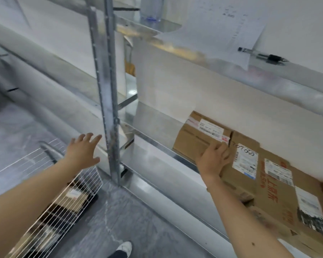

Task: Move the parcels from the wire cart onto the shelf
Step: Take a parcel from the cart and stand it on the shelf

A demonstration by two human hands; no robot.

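Below, wire cart (78, 185) holds parcels (71, 198) (perhaps two); right hand (213, 159) touches box (192, 138).

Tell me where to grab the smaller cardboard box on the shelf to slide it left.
Take the smaller cardboard box by its left end, coming from the front-left. It lies flat, label up, wall behind and the larger cardboard box against its right, so only left end and front look free. The right hand rests on its near right corner.

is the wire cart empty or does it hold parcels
Not empty: a brown labelled parcel shows through the wire cart mesh.
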